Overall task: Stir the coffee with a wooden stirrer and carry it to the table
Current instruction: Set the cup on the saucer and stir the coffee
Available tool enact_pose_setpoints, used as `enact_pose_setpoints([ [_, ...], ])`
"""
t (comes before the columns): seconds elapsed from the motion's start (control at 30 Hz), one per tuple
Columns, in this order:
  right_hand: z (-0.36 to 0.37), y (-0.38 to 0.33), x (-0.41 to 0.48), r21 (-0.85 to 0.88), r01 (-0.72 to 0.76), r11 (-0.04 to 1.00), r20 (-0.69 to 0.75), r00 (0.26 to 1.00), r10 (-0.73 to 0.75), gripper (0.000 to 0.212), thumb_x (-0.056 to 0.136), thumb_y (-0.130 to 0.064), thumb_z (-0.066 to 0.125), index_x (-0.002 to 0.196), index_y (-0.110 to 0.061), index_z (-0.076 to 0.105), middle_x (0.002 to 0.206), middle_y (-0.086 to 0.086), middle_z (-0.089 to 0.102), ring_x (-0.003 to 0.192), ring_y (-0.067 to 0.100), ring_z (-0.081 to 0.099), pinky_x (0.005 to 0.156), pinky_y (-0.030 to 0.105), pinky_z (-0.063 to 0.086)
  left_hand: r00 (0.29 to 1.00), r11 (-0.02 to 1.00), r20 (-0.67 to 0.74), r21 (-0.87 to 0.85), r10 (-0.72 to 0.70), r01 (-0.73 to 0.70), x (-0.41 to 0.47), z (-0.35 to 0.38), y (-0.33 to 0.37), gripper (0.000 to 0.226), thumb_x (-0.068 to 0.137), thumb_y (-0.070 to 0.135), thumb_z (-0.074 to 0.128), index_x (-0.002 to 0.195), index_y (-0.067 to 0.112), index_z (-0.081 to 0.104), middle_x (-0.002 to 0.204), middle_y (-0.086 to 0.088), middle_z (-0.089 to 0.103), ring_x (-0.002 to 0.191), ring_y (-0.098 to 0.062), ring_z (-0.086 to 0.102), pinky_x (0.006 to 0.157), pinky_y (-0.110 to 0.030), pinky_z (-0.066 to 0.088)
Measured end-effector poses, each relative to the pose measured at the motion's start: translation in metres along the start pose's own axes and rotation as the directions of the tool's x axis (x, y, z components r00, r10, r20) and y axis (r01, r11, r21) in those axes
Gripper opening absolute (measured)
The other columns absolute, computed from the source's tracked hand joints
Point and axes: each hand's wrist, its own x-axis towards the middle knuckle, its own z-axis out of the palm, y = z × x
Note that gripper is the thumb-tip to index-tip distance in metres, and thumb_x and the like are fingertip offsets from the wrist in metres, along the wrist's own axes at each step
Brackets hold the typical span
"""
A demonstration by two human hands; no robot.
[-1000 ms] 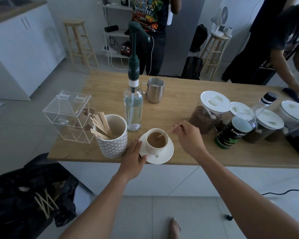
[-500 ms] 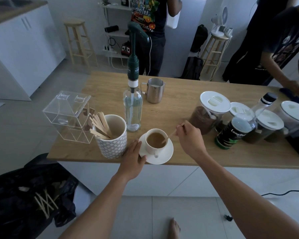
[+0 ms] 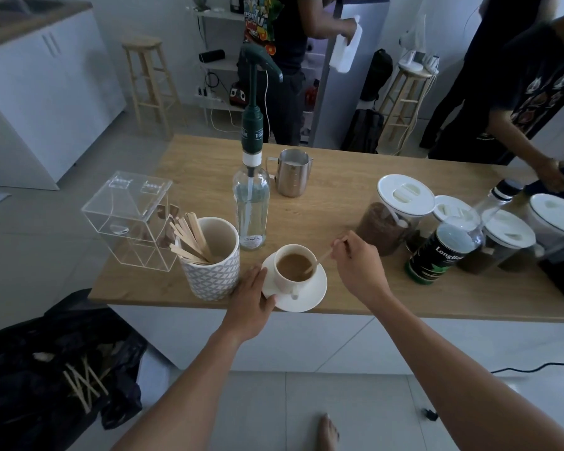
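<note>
Stirrer (image 3: 319, 258) has swung rightward in the cup (image 3: 294, 264), right hand (image 3: 358, 266) pinching it, left hand (image 3: 253, 296) flat, steadying the saucer (image 3: 310, 296); stirring underway, carrying remains.

- the scene is dim and cool, with a bluish-grey cast and no hard shadows anywhere.
- soft light falls from above and behind the bench (image 3: 339, 203); its wooden top is the warmest, brightest patch.
- pale glare sits on the floor tiles (image 3: 534, 395) at lower right and on the white jar lids (image 3: 404, 196).
- the black bag (image 3: 46, 369) at lower left sinks into near-black, with little detail.
- wide-angle distortion bends the bench edge and the cabinet (image 3: 46, 92) at left, and stretches both forearms toward the bottom corners.
- the centre is fairly sharp; the bottle (image 3: 489, 216) at far right and the figure behind it are smeared and soft.
</note>
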Motion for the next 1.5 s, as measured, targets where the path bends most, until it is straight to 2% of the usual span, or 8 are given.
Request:
enact_pose_setpoints([
  [0.57,0.004,-0.006,-0.003,-0.033,-0.016,0.999,-0.029,0.999,0.015,0.026,0.096,-0.025,0.04,0.085,-0.013,0.06,0.079,-0.001,0.069,0.075,0.024,0.063,0.07,0.043,0.054,1.0,1.0,-0.013,-0.005,0.023,-0.023,0.0,0.001,-0.001,0.063,0.098,0.032,0.05,0.153,0.013,0.025,0.164,-0.004,0.02,0.152,-0.02,0.012,0.121,-0.034,0.009],
  [0.73,0.004,-0.012,-0.005,-0.006,0.023,1.0,0.098,0.995,-0.023,0.022,0.094,-0.021,0.045,0.08,-0.026,0.061,0.074,-0.014,0.068,0.075,0.014,0.066,0.069,0.035,0.052,1.0,1.0,-0.019,-0.013,0.024,-0.025,-0.001,0.0,-0.001,0.063,0.098,0.032,0.051,0.153,0.011,0.027,0.163,-0.007,0.022,0.151,-0.022,0.014,0.121,-0.037,0.012],
  [0.83,0.0,-0.007,-0.001,-0.04,0.008,0.999,-0.01,1.0,-0.008,0.026,0.095,-0.026,0.044,0.083,-0.011,0.062,0.076,0.0,0.07,0.072,0.023,0.065,0.068,0.043,0.055,0.999,1.0,-0.022,-0.012,0.027,-0.027,-0.001,0.001,-0.001,0.063,0.098,0.033,0.051,0.152,0.011,0.027,0.163,-0.007,0.022,0.151,-0.023,0.015,0.122,-0.039,0.013],
  [0.97,0.003,-0.012,-0.002,-0.02,0.049,0.999,0.111,0.993,-0.047,0.022,0.096,-0.022,0.046,0.09,-0.017,0.066,0.08,-0.008,0.071,0.079,0.016,0.067,0.074,0.035,0.053,1.0,1.0,-0.02,-0.007,0.023,-0.023,-0.001,0.001,-0.002,0.064,0.098,0.034,0.05,0.153,0.012,0.026,0.163,-0.006,0.022,0.151,-0.022,0.014,0.121,-0.039,0.013],
  [1.1,0.001,-0.006,-0.001,-0.06,0.033,0.998,0.003,0.999,-0.033,0.024,0.096,-0.024,0.044,0.088,-0.014,0.064,0.079,-0.005,0.069,0.071,0.017,0.064,0.067,0.039,0.054,1.0,1.0,-0.02,-0.012,0.024,-0.025,-0.001,0.001,-0.001,0.064,0.098,0.033,0.05,0.153,0.012,0.026,0.163,-0.005,0.021,0.151,-0.022,0.014,0.122,-0.038,0.012],
  [1.23,0.003,-0.01,-0.002,-0.001,0.07,0.998,0.144,0.987,-0.069,0.019,0.098,-0.022,0.046,0.09,-0.024,0.063,0.079,-0.012,0.069,0.079,0.017,0.067,0.074,0.036,0.052,0.999,1.0,-0.022,0.006,0.027,-0.027,-0.002,0.001,-0.001,0.064,0.098,0.032,0.051,0.152,0.01,0.026,0.163,-0.008,0.021,0.151,-0.023,0.014,0.122,-0.038,0.011],
  [1.4,-0.002,-0.005,0.0,-0.039,0.063,0.997,0.024,0.998,-0.062,0.023,0.097,-0.022,0.044,0.084,-0.013,0.061,0.082,-0.002,0.07,0.075,0.02,0.064,0.071,0.042,0.055,1.0,1.0,-0.012,-0.004,0.023,-0.023,-0.001,0.001,0.0,0.064,0.098,0.032,0.05,0.153,0.011,0.025,0.164,-0.007,0.019,0.151,-0.022,0.013,0.123,-0.039,0.012],
  [1.5,-0.001,-0.009,0.0,-0.003,0.097,0.995,0.093,0.991,-0.097,0.021,0.099,-0.022,0.046,0.084,-0.02,0.06,0.081,-0.014,0.068,0.078,0.011,0.065,0.07,0.03,0.052,1.0,1.0,-0.015,-0.011,0.021,-0.021,-0.001,0.0,-0.001,0.064,0.098,0.032,0.05,0.153,0.011,0.025,0.163,-0.008,0.019,0.152,-0.023,0.013,0.123,-0.04,0.013],
])
